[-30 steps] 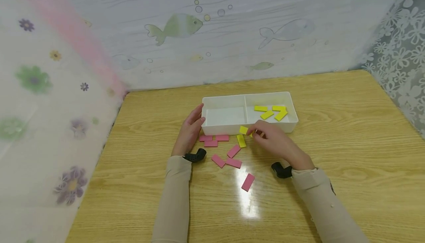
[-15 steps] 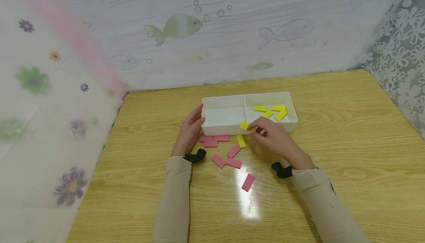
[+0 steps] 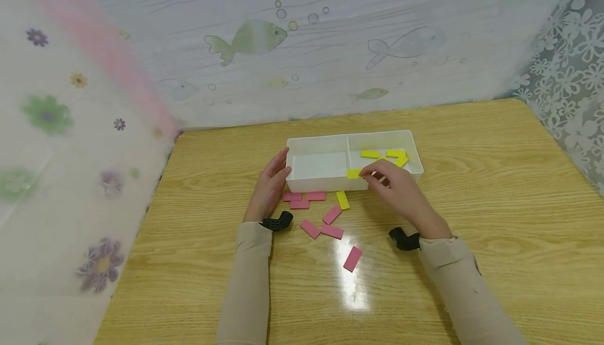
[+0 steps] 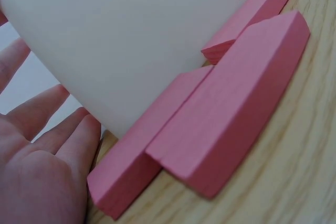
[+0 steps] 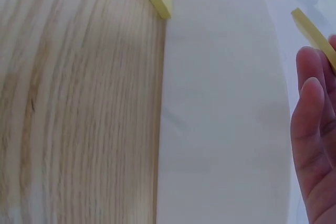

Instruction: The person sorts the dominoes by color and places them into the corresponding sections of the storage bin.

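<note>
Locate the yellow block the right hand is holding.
Head view: the yellow block is pinched by the right hand over the front wall of the white tray, near its divider, above the lone yellow block on the table.

wooden table (image 3: pixel 495 187) | fish-print curtain (image 3: pixel 330 46) behind | floral curtain (image 3: pixel 56 125) left | lace curtain (image 3: pixel 571 72) right
</note>
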`<action>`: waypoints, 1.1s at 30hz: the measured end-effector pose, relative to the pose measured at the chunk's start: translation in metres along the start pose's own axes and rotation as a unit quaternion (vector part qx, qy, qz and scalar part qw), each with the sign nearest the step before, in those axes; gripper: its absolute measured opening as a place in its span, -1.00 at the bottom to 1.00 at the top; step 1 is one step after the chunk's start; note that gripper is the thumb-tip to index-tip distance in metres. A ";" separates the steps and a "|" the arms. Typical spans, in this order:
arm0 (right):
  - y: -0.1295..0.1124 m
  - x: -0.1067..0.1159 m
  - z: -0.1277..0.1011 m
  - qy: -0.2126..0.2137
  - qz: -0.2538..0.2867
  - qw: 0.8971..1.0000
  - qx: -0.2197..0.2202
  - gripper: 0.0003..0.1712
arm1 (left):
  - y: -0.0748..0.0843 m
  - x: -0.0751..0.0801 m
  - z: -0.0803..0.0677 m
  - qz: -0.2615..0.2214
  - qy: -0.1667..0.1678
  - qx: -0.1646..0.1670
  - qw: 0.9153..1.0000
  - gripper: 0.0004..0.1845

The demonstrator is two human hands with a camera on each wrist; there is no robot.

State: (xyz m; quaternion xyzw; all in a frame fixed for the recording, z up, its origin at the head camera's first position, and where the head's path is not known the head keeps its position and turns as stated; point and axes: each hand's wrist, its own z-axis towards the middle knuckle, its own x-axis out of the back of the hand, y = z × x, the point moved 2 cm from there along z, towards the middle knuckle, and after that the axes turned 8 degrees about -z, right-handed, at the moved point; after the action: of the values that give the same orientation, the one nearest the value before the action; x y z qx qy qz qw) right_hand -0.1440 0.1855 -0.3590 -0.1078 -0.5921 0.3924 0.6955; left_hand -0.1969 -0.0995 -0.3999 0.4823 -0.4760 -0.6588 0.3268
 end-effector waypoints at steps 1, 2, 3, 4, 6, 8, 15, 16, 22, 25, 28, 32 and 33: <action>0.001 0.001 0.000 0.003 0.000 1.000 -0.001 -0.83 | 0.000 0.000 0.000 0.001 0.000 0.000 1.000 -0.46; 0.002 0.001 0.001 0.005 0.002 1.000 -0.002 -0.83 | 0.000 0.001 0.000 0.000 0.000 -0.001 1.000 -0.46; 0.002 0.002 0.001 0.008 0.004 1.000 -0.003 -0.83 | 0.001 0.001 0.000 0.001 0.000 -0.001 1.000 -0.46; 0.003 0.003 0.001 0.012 0.005 1.000 -0.004 -0.84 | 0.001 0.002 0.000 0.000 0.001 -0.002 1.000 -0.46; 0.004 0.004 0.002 0.017 0.009 1.000 -0.005 -0.84 | 0.001 0.002 -0.001 -0.002 0.002 -0.006 1.000 -0.46; 0.004 0.005 0.002 0.019 0.012 1.000 -0.007 -0.83 | 0.000 0.003 -0.002 -0.007 0.004 -0.010 1.000 -0.46; 0.009 0.012 -0.003 0.021 0.010 0.999 -0.047 -0.84 | -0.005 0.002 -0.002 -0.005 -0.006 -0.008 1.000 -0.45; 0.009 0.013 -0.003 0.021 0.010 0.998 -0.053 -0.84 | -0.005 0.002 -0.002 -0.001 -0.004 -0.008 1.000 -0.46; 0.012 0.013 -0.003 0.006 0.016 0.997 -0.081 -0.78 | -0.001 0.002 -0.001 0.018 0.008 -0.002 1.000 -0.46; 0.013 0.012 -0.003 0.002 0.016 0.996 -0.085 -0.74 | 0.000 0.001 -0.001 0.017 0.008 0.001 1.000 -0.44; 0.014 0.012 -0.003 0.000 0.017 0.996 -0.092 -0.72 | -0.001 0.001 -0.001 0.014 0.006 0.001 1.000 -0.45; 0.014 0.011 -0.003 -0.002 0.016 0.995 -0.100 -0.71 | -0.001 0.002 -0.001 0.018 0.007 0.002 1.000 -0.47; 0.014 0.011 -0.003 -0.004 0.015 0.995 -0.102 -0.71 | -0.001 0.002 -0.001 0.018 0.007 0.003 1.000 -0.47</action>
State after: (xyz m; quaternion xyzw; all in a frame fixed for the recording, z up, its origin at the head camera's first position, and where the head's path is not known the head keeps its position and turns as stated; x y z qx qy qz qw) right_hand -0.1472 0.2035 -0.3599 -0.1854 -0.6298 0.3411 0.6728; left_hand -0.1963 -0.1014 -0.4011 0.4788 -0.4843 -0.6481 0.3408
